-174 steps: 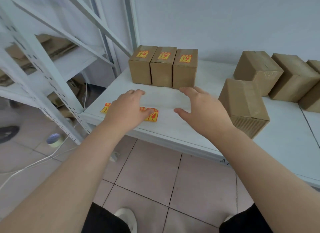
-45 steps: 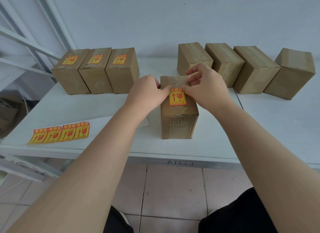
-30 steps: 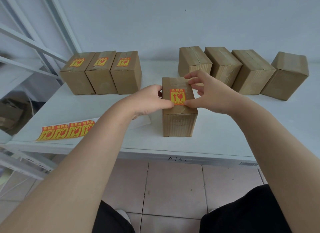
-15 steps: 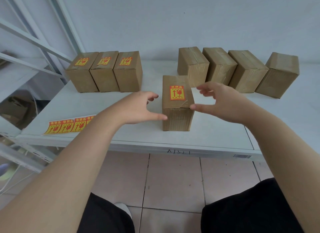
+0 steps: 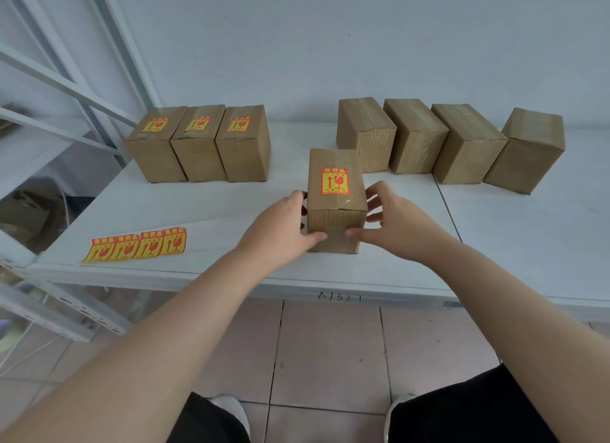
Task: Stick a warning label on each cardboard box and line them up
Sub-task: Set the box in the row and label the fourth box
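Gripping the labelled box [image 5: 336, 201] low on both sides right now, left hand [image 5: 280, 229] and right hand [image 5: 392, 226] each wrapped round an edge, thumbs on the front face. It sits near the counter [image 5: 515, 244] front, between the three stickered boxes [image 5: 198, 145] and four bare ones [image 5: 414, 135]. Looks light and stiff, with slick tape on top, so I'd squeeze the cardboard sides, not the label [image 5: 335, 181].

Both bare forearms reach forward; the left hand [image 5: 280, 227] and right hand [image 5: 397, 226] clasp the box [image 5: 335, 218] by its sides, thumbs on its near face.
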